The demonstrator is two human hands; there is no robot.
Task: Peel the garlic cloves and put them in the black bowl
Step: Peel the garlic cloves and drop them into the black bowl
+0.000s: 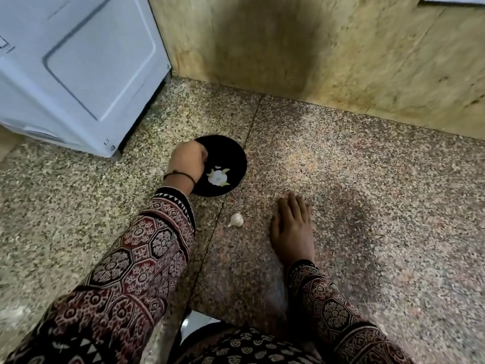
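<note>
**Left hand at the black bowl, right hand lying flat on the stone**

Nearest the camera, two patterned sleeves are reaching forward over a speckled stone surface (367,193): the left sleeve (131,271) is running up toward the bowl, and the right sleeve (328,306) is ending at the wrist lower in the frame.

The right hand (292,232) is lying palm down on the stone with its fingers straight and slightly spread, grasping nothing. Just to its left, apart from it, a piece of unpeeled garlic (237,219) is sitting on the surface beside a seam in the stone, between the right hand and the bowl.

Farther on, the left hand (187,162), with a dark thread (179,176) around its wrist, is hanging over the left rim of the black bowl (237,153). Its fingers are curling down into the bowl; they are hiding whatever lies beneath them, so I cannot tell whether they are holding a clove, gripping the rim or holding nothing. Inside the bowl, white garlic pieces (217,177) are lying together near its front, just right of the left wrist.

Beyond the bowl, a white appliance (78,69) is standing at the far left, and a beige stone wall (315,48) is rising behind the surface.
</note>
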